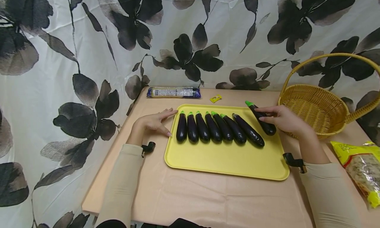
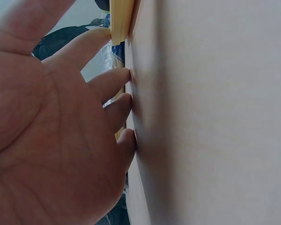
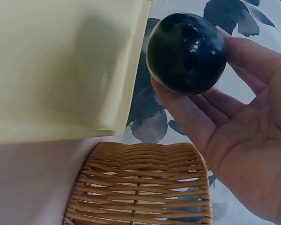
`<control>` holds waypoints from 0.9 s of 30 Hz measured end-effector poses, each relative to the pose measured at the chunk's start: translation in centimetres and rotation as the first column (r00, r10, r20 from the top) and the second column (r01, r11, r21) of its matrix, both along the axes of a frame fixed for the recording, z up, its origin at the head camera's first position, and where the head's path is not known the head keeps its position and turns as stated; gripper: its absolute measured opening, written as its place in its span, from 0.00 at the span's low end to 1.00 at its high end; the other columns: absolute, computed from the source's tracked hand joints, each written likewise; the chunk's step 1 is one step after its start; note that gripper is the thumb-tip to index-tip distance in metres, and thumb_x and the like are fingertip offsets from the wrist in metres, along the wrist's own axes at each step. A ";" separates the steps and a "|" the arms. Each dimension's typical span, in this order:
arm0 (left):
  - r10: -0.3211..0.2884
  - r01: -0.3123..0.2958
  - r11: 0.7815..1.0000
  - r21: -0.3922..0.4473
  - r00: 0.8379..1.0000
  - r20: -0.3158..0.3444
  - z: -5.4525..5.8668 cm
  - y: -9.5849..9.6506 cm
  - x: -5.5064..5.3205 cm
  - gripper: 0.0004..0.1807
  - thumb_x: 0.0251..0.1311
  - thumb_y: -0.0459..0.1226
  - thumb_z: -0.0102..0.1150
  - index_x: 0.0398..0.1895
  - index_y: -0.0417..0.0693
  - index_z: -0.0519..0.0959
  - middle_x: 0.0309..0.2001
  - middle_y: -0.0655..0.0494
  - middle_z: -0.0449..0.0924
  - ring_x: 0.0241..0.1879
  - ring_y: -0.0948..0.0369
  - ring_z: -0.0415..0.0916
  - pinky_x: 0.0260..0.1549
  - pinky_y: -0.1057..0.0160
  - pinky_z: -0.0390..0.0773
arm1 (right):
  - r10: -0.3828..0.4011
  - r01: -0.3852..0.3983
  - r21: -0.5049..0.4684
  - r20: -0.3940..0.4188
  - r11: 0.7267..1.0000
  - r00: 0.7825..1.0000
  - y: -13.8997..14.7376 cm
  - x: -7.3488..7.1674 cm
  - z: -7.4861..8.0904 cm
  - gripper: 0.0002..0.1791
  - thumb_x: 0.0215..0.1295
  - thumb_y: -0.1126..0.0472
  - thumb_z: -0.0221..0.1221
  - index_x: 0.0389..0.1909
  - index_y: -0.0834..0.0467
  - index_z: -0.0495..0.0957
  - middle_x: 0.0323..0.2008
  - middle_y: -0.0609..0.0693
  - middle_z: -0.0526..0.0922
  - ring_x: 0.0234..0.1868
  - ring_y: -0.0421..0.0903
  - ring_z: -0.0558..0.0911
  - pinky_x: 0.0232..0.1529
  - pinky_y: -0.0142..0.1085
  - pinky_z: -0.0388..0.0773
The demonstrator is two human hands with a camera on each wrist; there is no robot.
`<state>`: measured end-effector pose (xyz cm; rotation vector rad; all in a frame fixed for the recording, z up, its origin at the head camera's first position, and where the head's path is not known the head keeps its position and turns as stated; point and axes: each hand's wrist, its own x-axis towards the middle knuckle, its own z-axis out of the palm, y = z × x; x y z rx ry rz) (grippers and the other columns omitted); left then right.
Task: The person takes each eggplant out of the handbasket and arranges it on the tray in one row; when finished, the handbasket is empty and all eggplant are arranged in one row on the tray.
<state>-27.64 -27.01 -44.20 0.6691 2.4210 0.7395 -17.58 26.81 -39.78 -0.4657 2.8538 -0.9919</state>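
My right hand [image 1: 283,118] pinches a dark purple eggplant [image 1: 269,128] with a green stem end, over the right side of the yellow tray [image 1: 225,160]. In the right wrist view the rounded bottom of this eggplant [image 3: 186,54] sits between thumb and fingers, beside the tray's edge. Several more eggplants [image 1: 211,128] lie side by side in a row on the tray, stem ends toward the back. At the tray's left edge, my left hand [image 1: 154,120] has its fingers spread and extended. In the left wrist view a fingertip [image 2: 103,35] touches the tray's rim [image 2: 122,21].
A wicker basket [image 1: 314,106] with a tall handle stands behind and right of the tray. A yellow bag [image 1: 363,168] lies at the right. Behind the tray are a long blue packet [image 1: 173,92] and a small yellow wrapper [image 1: 215,98]. A flowered curtain [image 1: 178,20] hangs behind.
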 end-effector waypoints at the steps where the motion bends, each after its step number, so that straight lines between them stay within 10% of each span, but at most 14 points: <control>1: -0.001 0.001 1.000 -0.001 1.000 -0.001 0.0 0.0 0.0 0.69 0.40 0.57 0.85 0.85 0.72 0.50 0.87 0.59 0.32 0.85 0.54 0.24 0.81 0.40 0.31 | 0.008 -0.008 0.003 0.005 1.000 1.000 -0.1 0.0 -0.1 0.24 0.77 0.56 0.61 0.71 0.53 0.77 0.49 0.58 0.84 0.41 0.47 0.75 0.35 0.31 0.73; 13: 0.004 -0.004 1.000 -0.010 1.000 0.000 0.0 0.1 0.2 0.68 0.40 0.57 0.85 0.85 0.72 0.50 0.87 0.57 0.32 0.85 0.53 0.24 0.81 0.39 0.31 | 0.026 -0.027 0.008 0.103 1.000 0.994 -0.7 0.1 -0.9 0.22 0.76 0.58 0.61 0.69 0.55 0.79 0.49 0.59 0.83 0.37 0.47 0.72 0.33 0.33 0.72; 27: 0.009 -0.009 1.000 -0.012 1.000 -0.009 -0.1 0.1 0.2 0.68 0.40 0.57 0.85 0.85 0.71 0.50 0.87 0.57 0.32 0.85 0.53 0.24 0.81 0.39 0.31 | 0.094 -0.102 0.091 0.089 0.991 0.992 -1.0 -0.2 -1.6 0.23 0.76 0.59 0.60 0.69 0.55 0.78 0.65 0.61 0.81 0.55 0.53 0.78 0.51 0.40 0.74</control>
